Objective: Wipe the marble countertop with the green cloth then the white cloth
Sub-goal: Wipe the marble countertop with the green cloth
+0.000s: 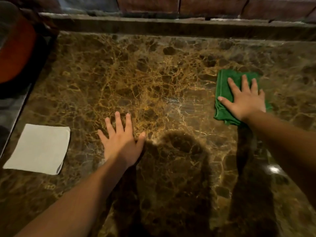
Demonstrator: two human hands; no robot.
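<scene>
The brown veined marble countertop [153, 69] fills the view. A folded green cloth [223, 93] lies on it at the right, and my right hand [244, 98] presses flat on top of it with fingers spread. My left hand [121, 141] rests flat on the bare marble near the middle, fingers apart, holding nothing. A folded white cloth [39, 148] lies flat at the left edge of the counter, apart from both hands. A faint wet streak shows on the marble between the hands.
A raised marble ledge [171, 26] runs along the back with brick wall [205, 4] above. A dark round object with an orange-red side [17, 48] stands off the counter's left edge. My shadow falls over the near middle.
</scene>
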